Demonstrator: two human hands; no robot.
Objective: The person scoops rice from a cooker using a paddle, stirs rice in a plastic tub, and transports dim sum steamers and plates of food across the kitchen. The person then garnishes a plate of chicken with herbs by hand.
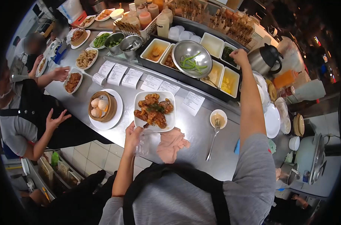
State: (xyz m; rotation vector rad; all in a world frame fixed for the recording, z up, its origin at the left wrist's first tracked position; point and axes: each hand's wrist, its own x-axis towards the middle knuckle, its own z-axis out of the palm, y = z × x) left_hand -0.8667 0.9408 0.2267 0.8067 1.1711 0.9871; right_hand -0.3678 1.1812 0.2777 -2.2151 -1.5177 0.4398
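My left hand (133,138) grips the lower left edge of a square white plate (174,123), which holds browned fried pieces (151,112) topped with some green leaves. Out to the right, my right hand (239,57) is at a white container of dark green leaves (228,55), its fingers pinched together; what they hold is too small to make out. Left of that container, a steel bowl (189,48) with green stalks rests over the tray of containers. A pink cloth (171,145) lies crumpled below the plate.
A bamboo steamer (112,108) with dumplings stands on a white plate at left. Paper slips (132,78) line the counter. A small sauce bowl (218,119) with a fork is at right, a black-topped jug (266,58) beyond. Co-workers (35,108) stand at left, hands over the counter.
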